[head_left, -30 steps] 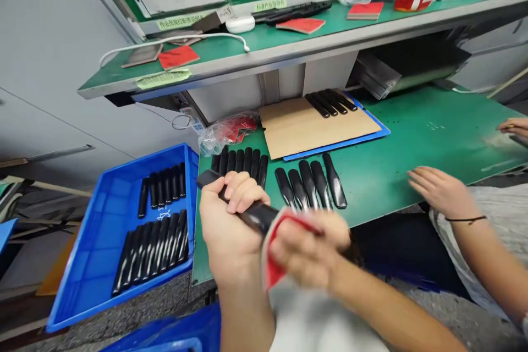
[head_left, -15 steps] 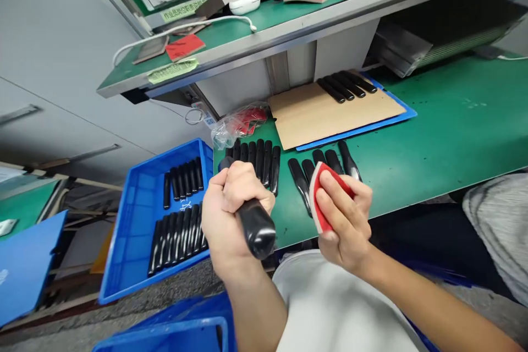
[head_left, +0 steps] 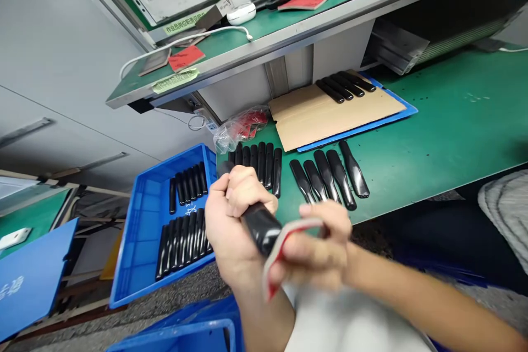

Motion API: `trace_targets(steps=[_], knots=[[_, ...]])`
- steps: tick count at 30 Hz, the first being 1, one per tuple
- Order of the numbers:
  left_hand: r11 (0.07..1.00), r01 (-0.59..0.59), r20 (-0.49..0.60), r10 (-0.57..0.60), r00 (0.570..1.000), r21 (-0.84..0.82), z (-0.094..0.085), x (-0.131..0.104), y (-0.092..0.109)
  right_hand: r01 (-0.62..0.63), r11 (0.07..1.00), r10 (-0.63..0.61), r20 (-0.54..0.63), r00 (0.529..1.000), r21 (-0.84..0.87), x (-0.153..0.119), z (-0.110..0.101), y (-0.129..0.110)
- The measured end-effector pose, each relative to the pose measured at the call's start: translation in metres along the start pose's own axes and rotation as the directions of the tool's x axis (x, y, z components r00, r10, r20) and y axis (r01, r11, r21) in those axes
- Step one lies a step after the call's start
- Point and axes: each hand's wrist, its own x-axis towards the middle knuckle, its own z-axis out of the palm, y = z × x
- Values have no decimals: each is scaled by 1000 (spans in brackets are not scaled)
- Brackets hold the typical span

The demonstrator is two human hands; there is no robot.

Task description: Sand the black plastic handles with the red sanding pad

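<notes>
Black handle [head_left: 262, 225] is at the centre of the head view, slanting down to the right through your left hand [head_left: 241, 203], whose fingers are clenched around its middle. One end pokes out above your thumb; the wider, glossy end shows below the fist. Your right hand [head_left: 319, 247], blurred right of centre near the bottom, grasps a bent red pad [head_left: 275, 258] with a grey edge, which curves up to the glossy end; whether the two touch, you cannot tell for sure.

Just behind your left fist, a row of black handles [head_left: 268, 165] lies on the green table [head_left: 437, 137]. Above your right hand, five more handles [head_left: 325, 168] lie fanned out. At left, a blue crate [head_left: 142, 247] holds two rows of them. Right of upper centre, four others [head_left: 345, 88] lie on a cardboard sheet [head_left: 322, 121] over a blue board [head_left: 358, 130], with a plastic bag [head_left: 229, 135] to the left. Across the top, a green shelf [head_left: 268, 21] bears a white cable [head_left: 223, 29] and red pads [head_left: 305, 0].
</notes>
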Motion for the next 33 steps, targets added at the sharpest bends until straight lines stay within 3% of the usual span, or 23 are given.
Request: trace_targets(steps=[3, 5, 8, 11, 13, 15, 17, 20, 21, 23, 25, 28, 29, 31, 33], knots=[[1000, 14, 149, -18, 989, 25, -1, -4, 7, -75, 994, 75, -1, 997, -85, -13, 17, 36], [994, 14, 228, -38, 973, 106, -3, -3, 10, -118, 989, 121, 26, 992, -91, -15, 14, 47], [965, -7, 255, -63, 965, 264, -9, 4, 9, -59, 989, 57, 17, 998, 137, -6, -5, 37], [937, 50, 230, -137, 963, 345, -16, 12, 4, -68, 884, 76, 0, 997, 463, 10, -23, 19], [932, 60, 185, -134, 973, 359, -20, 15, -1, -52, 845, 65, -5, 998, 532, 19, -31, 12], [936, 56, 144, -113, 983, 347, -25, 18, -5, 46, 875, -37, -29, 999, 482, 22, -35, 9], [944, 96, 138, -146, 980, 317, -29, 21, -6, 219, 891, -231, -18, 973, 397, 20, -37, 6], [965, 105, 138, -141, 980, 239, -34, 31, -1, 447, 797, -544, 163, 823, 406, 16, -36, -2], [970, 77, 127, -108, 986, 229, -36, 36, 2, 458, 793, -562, 193, 804, 403, 16, -35, -5], [941, -21, 70, -3, 998, 337, -39, 48, 8, 409, 847, -482, 166, 860, 341, 15, -34, -7], [772, -102, 3, 129, 992, 627, -47, 66, 7, 341, 881, -406, 151, 902, 329, 13, -37, -6], [398, -101, 0, 246, 969, 912, -73, 97, -22, 250, 884, -370, 266, 890, 394, -1, -55, 6], [321, -81, 5, 232, 973, 944, -87, 107, -41, 173, 915, -278, 260, 925, 364, -9, -64, 12], [136, -39, 16, 167, 986, 990, -119, 124, -93, -27, 971, -2, 119, 993, 237, -27, -82, 26], [-90, -43, 52, 98, 994, 995, -153, 136, -157, -215, 969, 223, -49, 974, 125, -48, -99, 39]])
